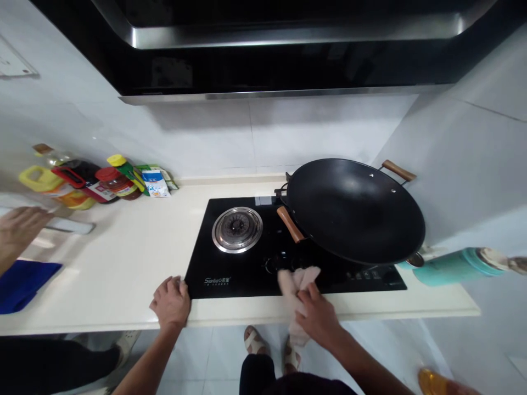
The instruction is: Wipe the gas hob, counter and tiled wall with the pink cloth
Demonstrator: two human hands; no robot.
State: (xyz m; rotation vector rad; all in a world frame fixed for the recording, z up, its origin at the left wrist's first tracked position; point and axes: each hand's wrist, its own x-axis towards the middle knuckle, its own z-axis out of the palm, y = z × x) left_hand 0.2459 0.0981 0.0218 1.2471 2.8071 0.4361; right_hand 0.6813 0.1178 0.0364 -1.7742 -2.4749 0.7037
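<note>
My right hand (319, 318) is closed around a pale pink cloth (302, 282) at the front of the black glass cooktop (242, 271). Part of the cloth lies over the glass near the control knob (272, 266), and the rest hangs past the counter edge; hand and cloth are slightly blurred. Beside the cooktop's front left corner, my left hand (171, 302) rests on the counter with nothing in it, its fingers slightly apart. A large black wok (354, 211) with wooden handles sits over the right side of the cooktop. The round left burner (237, 229) is uncovered.
At left, another person's hand (22, 227) is by a white object (69, 225) above a blue cloth (27, 282). Bottles and jars (119, 182) line the wall. A teal container (457, 266) stands at right. The range hood (267, 66) hangs overhead.
</note>
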